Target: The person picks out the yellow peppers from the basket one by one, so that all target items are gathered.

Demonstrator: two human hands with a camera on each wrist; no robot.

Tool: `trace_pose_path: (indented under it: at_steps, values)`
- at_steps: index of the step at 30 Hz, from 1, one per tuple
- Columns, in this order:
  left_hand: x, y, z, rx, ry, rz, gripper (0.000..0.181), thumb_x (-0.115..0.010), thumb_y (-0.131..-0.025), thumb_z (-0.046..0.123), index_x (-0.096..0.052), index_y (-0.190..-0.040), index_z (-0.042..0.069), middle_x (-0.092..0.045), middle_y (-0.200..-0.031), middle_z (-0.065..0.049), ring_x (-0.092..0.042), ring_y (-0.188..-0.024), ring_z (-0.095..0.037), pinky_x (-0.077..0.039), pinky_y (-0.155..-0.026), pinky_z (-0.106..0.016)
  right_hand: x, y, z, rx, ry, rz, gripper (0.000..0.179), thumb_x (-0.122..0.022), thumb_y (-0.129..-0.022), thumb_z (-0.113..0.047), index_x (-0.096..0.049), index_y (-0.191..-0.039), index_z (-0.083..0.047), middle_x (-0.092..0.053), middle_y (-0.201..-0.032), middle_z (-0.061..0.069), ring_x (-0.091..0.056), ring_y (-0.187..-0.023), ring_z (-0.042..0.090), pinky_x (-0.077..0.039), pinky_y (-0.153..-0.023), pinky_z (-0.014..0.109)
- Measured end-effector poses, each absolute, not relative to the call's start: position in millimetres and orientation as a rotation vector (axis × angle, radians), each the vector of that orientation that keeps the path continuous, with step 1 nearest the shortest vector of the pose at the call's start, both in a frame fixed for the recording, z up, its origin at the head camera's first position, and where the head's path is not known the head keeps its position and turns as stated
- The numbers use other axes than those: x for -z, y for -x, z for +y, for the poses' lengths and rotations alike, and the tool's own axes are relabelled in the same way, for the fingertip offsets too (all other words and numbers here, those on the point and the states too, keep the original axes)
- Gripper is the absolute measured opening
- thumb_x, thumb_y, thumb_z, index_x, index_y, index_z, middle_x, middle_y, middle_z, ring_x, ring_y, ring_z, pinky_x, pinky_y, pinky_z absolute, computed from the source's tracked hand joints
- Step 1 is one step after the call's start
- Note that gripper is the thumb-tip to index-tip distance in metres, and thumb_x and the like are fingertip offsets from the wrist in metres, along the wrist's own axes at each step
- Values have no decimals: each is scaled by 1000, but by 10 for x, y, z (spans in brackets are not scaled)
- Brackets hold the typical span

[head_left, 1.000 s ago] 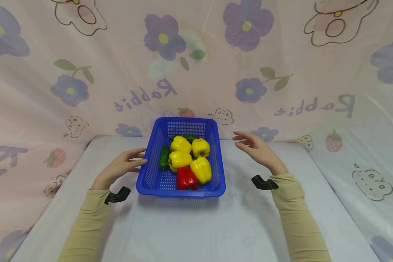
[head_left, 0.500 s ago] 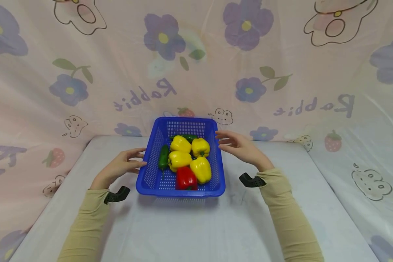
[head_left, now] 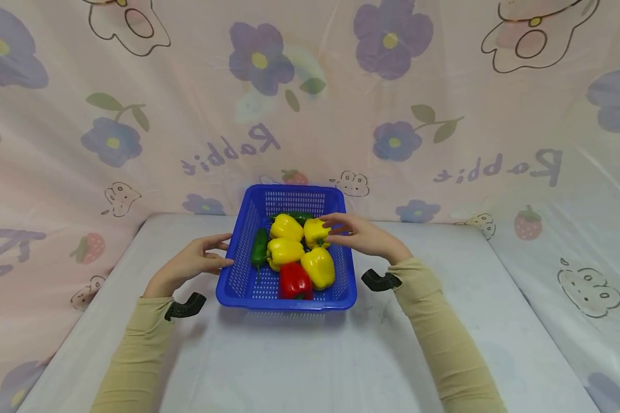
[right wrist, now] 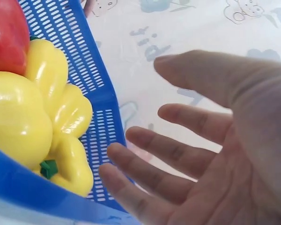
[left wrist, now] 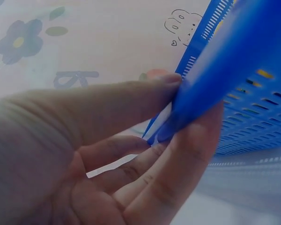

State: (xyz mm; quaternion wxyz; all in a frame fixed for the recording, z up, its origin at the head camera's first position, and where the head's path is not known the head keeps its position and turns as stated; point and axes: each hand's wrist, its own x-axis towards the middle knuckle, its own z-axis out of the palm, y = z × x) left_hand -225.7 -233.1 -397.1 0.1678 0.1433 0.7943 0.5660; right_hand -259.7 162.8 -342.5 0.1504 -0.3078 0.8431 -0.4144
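A blue plastic basket point(head_left: 286, 307) stands on the table with several yellow bell peppers point(head_left: 285, 252), a red bell pepper point(head_left: 295, 281) at the front and two long green peppers point(head_left: 259, 248). My left hand point(head_left: 186, 267) holds the basket's left rim, thumb on the rim point(left wrist: 180, 93) and fingers under it in the left wrist view. Over the basket's right side hovers my right hand point(head_left: 367, 236), its fingers spread and relaxed. Its fingertips partly cover the back right yellow pepper point(head_left: 313, 230) in the head view. The right wrist view shows nothing in that hand point(right wrist: 201, 154).
The table point(head_left: 289, 367) has a white cover. Behind it and at both sides hangs a pink cloth point(head_left: 315, 132) printed with flowers and rabbits, close to the basket's back edge. Each wrist bears a black mount point(head_left: 186, 307).
My right hand has moved left, from beside the basket to over its right side and the back right yellow pepper. The left hand and the basket have stayed in place.
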Motion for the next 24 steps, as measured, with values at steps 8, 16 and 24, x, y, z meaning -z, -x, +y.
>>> trace_pose_path:
  at_steps: [8,16,24]
  values:
    - [3940,2275,-2310,-1569,-394,2280,74,-68,-91,18,-26,-149,0,-44,-132,-29,-66,-92,-29,-56,-77,-40,3455,2648,1467,1127,852,2393,51,-59,-96,-24,-45,-141,-5,-52,-133,18,-54,-116,32,-47,-95,45]
    - [3899,2254,-2299,-1563,-399,2295,68,-63,-94,15,-26,-149,-3,-44,-131,-30,-65,-91,-29,-56,-77,-40,3516,2720,1368,1056,803,2426,46,-58,-97,-24,-50,-137,-3,-58,-125,12,-56,-111,28,-49,-93,41]
    - [3871,2222,-2289,-1553,-398,2307,68,-63,-93,13,-26,-149,-3,-43,-132,-31,-66,-90,-28,-57,-76,-39,3519,2713,1312,956,737,2461,46,-58,-96,-29,-53,-134,-4,-59,-123,11,-55,-112,27,-47,-95,43]
